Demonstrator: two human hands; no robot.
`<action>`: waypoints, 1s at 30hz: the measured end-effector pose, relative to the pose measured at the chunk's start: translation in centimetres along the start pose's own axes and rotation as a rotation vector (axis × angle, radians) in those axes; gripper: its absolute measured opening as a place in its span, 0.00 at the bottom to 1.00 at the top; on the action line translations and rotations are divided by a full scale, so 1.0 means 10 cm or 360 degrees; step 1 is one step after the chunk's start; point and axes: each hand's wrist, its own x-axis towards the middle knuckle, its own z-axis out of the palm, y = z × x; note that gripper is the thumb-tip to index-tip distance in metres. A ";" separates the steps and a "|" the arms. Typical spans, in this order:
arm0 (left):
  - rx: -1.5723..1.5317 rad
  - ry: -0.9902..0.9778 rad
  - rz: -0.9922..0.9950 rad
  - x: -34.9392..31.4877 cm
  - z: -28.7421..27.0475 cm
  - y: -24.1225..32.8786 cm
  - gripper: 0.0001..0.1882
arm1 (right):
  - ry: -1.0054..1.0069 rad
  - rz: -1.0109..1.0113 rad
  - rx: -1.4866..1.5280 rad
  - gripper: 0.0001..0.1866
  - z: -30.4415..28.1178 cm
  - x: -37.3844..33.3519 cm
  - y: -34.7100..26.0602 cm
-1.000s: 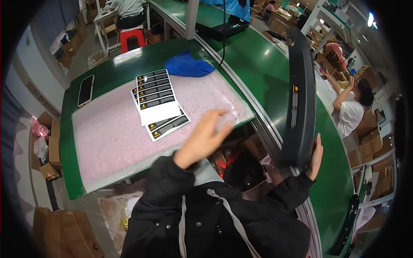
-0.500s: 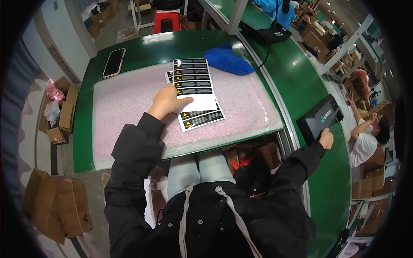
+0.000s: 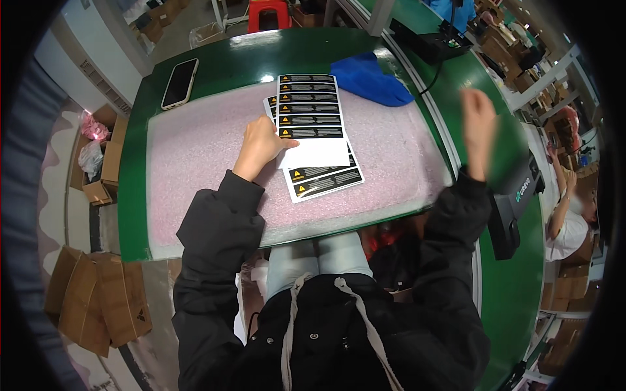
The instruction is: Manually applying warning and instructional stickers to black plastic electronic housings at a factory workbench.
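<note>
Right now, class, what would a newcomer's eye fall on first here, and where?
Probably the printed label sheets on the pink padding, the left hand at their left edge. The bright blue cloth to their right likely follows, then the black device on the green surface farther right.

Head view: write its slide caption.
Left hand touches a hazard-label sheet on the pink mat; blurred right hand, right of a blue cloth.

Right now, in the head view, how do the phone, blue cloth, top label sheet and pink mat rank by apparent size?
Largest to smallest:
Pink mat
Top label sheet
Blue cloth
Phone
</note>
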 end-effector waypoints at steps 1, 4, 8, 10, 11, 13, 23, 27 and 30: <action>-0.0010 0.0012 -0.0006 0.00 0.01 -0.01 0.23 | -0.0301 0.0013 0.0311 0.15 0.31 -0.01 -0.21; 0.0002 0.0036 -0.0029 0.03 0.02 -0.06 0.20 | -0.0933 0.0009 0.0235 0.18 1.24 -0.24 -0.71; -0.0388 0.0037 -0.0223 0.11 -0.01 -0.13 0.20 | -0.0921 -0.0240 0.0055 0.23 1.70 -0.53 -0.77; -0.0448 -0.0009 -0.0260 0.14 0.00 -0.15 0.18 | -0.0887 -0.0363 0.0024 0.24 1.78 -0.59 -0.68; -0.0533 -0.0025 -0.0229 0.15 0.01 -0.14 0.17 | -0.0951 -0.0266 0.0155 0.23 1.79 -0.61 -0.63; -0.0570 -0.0069 -0.0303 0.16 0.02 -0.13 0.17 | -0.1018 -0.0077 0.0425 0.22 1.79 -0.61 -0.56; -0.0718 0.0030 -0.0225 0.13 0.02 -0.07 0.17 | -0.1229 0.0521 0.1518 0.13 1.75 -0.51 -0.60; -0.0575 0.0378 -0.0092 0.15 0.01 -0.08 0.14 | -0.1075 0.0645 0.1878 0.10 1.76 -0.50 -0.58; -0.1082 -0.0124 -0.0173 0.16 -0.04 -0.09 0.12 | -0.1011 0.0684 0.1986 0.10 1.76 -0.49 -0.59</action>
